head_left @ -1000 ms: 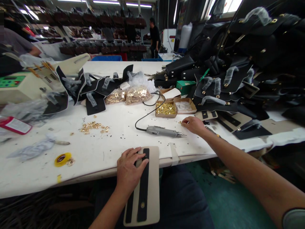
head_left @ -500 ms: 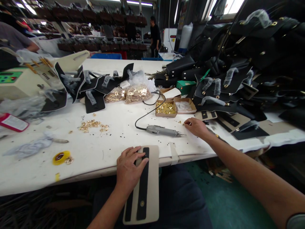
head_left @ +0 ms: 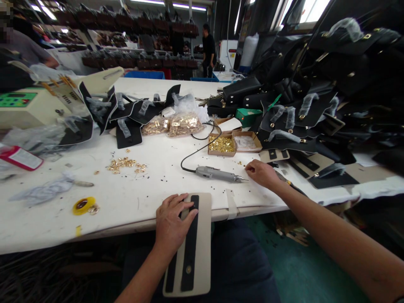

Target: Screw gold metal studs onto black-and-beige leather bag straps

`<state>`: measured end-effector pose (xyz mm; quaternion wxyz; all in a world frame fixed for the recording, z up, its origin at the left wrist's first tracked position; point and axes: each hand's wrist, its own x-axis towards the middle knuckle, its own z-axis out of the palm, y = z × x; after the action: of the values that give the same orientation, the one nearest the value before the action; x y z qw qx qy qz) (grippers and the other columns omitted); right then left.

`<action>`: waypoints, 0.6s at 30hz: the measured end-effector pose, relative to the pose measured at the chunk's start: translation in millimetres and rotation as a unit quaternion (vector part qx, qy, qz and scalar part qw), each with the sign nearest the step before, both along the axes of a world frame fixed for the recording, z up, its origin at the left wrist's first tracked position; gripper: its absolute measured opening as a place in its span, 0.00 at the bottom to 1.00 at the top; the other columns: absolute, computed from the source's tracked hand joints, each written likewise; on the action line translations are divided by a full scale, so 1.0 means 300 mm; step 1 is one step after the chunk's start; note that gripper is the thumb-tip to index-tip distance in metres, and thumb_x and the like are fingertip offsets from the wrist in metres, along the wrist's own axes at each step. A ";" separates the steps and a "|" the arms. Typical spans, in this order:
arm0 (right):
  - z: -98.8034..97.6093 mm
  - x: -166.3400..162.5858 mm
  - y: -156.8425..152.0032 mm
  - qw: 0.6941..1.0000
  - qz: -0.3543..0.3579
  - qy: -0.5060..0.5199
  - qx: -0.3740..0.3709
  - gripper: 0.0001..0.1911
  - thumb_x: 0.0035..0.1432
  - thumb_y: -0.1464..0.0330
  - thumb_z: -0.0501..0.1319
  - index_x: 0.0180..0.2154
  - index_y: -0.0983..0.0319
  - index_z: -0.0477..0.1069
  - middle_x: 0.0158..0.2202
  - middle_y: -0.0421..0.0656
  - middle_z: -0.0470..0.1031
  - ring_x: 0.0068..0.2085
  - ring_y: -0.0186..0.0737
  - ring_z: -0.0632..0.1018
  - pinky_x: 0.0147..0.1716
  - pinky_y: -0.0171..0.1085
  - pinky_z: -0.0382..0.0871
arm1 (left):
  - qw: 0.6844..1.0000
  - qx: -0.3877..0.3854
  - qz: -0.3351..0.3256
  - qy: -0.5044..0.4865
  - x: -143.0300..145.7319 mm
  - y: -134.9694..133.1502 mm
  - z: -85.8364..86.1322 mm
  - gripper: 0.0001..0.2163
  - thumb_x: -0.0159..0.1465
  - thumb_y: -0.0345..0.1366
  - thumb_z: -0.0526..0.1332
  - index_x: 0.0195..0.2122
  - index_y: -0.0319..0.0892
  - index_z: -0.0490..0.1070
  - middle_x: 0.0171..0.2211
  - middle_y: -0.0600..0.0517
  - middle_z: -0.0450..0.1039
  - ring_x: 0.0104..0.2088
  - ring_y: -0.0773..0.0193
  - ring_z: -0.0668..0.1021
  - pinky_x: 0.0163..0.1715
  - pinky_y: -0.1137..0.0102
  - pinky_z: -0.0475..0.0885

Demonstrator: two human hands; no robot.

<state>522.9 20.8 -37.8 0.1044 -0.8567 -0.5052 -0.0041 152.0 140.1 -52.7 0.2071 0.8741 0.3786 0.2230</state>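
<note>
My left hand (head_left: pixel 175 219) lies over the upper part of a beige bag panel (head_left: pixel 203 244), holding it against the table edge above my lap. Two black straps run down the panel; the longer strap (head_left: pixel 189 248) has a round brass-coloured fitting near its lower end. The thumb and forefinger come close together at the strap's top. My right hand (head_left: pixel 261 173) is down at the table with its fingers closed, beside a few tiny gold pieces (head_left: pixel 240 163); whatever the fingertips hold is hidden. Just left of it lies a grey electric screwdriver (head_left: pixel 217 173), its tip pointing toward the hand.
Behind the screwdriver stand a cardboard box of gold hardware (head_left: pixel 221 144) and a second box (head_left: pixel 246 141). Loose gold fittings (head_left: pixel 124 165) and yellow tape (head_left: pixel 83 205) lie left. Black bag pieces (head_left: pixel 296 113) pile up at right. A cream machine (head_left: pixel 34 107) stands far left; people are beyond.
My right hand's fingers have drawn closer together at the same spot, and its forearm has shifted slightly. The whole view has turned a little left. My left hand and the panel stay put.
</note>
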 end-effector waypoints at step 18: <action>0.021 0.068 0.180 0.995 -0.086 0.020 -0.055 0.11 0.57 0.60 0.61 0.35 0.54 0.82 0.34 0.41 0.82 0.35 0.43 0.78 0.28 0.35 0.60 | 1.000 0.000 0.005 0.002 0.000 -0.003 0.001 0.07 0.60 0.40 0.69 0.40 0.55 0.81 0.54 0.56 0.78 0.58 0.47 0.72 0.56 0.47 0.68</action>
<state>543.3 74.6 -31.6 0.0666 -0.9013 -0.4269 0.0319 152.0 139.3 -52.3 0.2051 0.8729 0.3830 0.2220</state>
